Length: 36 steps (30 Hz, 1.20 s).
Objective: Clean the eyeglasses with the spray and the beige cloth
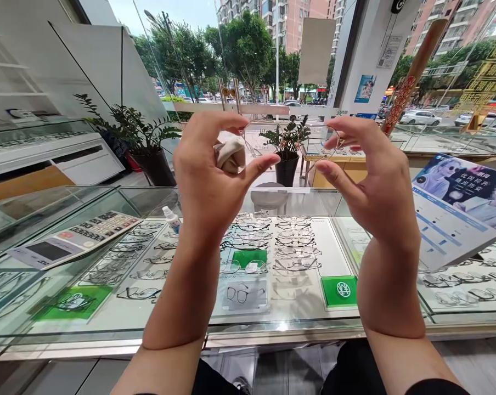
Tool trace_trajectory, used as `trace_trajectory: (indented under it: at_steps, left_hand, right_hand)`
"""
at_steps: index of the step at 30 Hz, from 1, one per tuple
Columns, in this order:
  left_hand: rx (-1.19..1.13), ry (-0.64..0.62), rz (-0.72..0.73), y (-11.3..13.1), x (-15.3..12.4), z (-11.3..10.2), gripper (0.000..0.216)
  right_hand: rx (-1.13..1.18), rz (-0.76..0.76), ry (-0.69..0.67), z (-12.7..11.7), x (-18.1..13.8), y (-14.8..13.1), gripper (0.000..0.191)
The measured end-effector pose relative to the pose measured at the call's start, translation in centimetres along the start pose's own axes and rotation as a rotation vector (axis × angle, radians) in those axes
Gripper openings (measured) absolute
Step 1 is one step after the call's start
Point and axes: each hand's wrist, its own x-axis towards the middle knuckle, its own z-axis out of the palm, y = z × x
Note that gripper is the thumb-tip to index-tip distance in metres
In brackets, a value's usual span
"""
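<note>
My left hand (209,164) is raised above the glass counter, its fingers curled around a bunched beige cloth (231,154). Between its index finger and thumb shows a thin, clear edge of a pair of eyeglasses (252,145). At the same height, my right hand (369,170) is bent, with thumb and fingers around the fine wire-like other side of the eyeglasses. The middle of the eyeglasses is hard to make out against the bright window. Below both hands, rows of spectacle frames (295,241) lie inside the glass display case (285,321).
A large-key calculator (77,238) lies on the counter at left, near a small spray bottle (172,220). A printed display board (457,208) stands at right. Beyond the counter are a grey stool (268,196), potted plants (287,148) and a window onto the street.
</note>
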Motion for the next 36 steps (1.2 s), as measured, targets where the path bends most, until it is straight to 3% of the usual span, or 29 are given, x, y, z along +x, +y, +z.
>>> trace_trajectory:
  at_steps: [5,14,24,31,36]
  left_hand:
    - [-0.008,-0.059,-0.041,0.3,0.1,-0.7,0.060]
    - [0.043,-0.020,-0.028,0.9,-0.1,-0.5,0.055]
    - [-0.050,-0.078,-0.071,-0.2,-0.2,-0.8,0.063]
    - [-0.042,-0.017,-0.108,1.1,-0.4,-0.5,0.052]
    - [-0.034,-0.072,-0.176,1.1,-0.8,-0.3,0.052]
  right_hand:
    - [0.015,0.043,-0.010,0.0,-0.1,0.0,0.044]
    - [0.051,0.114,-0.034,0.3,-0.5,0.1,0.047]
    - [0.048,0.103,0.060,0.6,-0.8,-0.7,0.043]
    - [0.046,0.120,0.079,0.5,-0.8,-1.3,0.042]
    - [0.020,0.122,0.094,0.7,-0.8,-1.8,0.038]
